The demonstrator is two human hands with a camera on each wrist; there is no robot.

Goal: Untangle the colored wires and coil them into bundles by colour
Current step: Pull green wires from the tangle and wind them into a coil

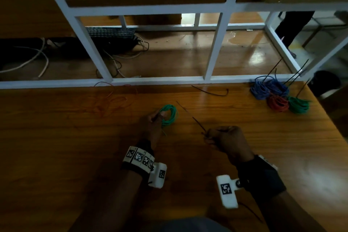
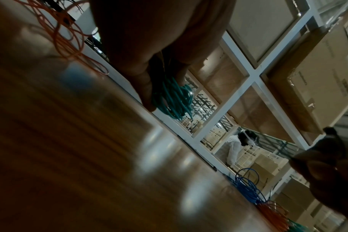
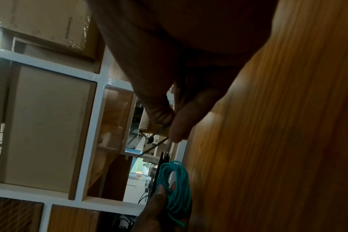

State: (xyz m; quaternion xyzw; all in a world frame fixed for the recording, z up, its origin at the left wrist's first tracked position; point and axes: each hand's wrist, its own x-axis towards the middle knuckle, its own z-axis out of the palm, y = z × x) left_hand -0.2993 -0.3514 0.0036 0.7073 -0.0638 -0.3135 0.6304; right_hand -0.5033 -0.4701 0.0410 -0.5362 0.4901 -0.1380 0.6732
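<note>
Tie (image 1: 190, 116) pinched in right hand (image 1: 226, 139), slanting toward 11 o'clock past coil (image 1: 170, 114) gripped by left hand (image 1: 153, 120), hands apart.

My right hand (image 3: 169, 66) fills the top of the view, thumb and forefinger pinching a thin black cable tie (image 3: 152, 148) whose strip slants down and away to the left. Below it my left hand (image 3: 159, 208) comes up from the bottom edge, fingers curled round a coil of green wire (image 3: 176, 186), one loose end trailing toward the bottom edge. The wooden table (image 3: 278, 141) runs blurred down the right side. Left of my hands stands a white frame (image 3: 98, 133) with cardboard boxes (image 3: 48, 125) behind it.
</note>
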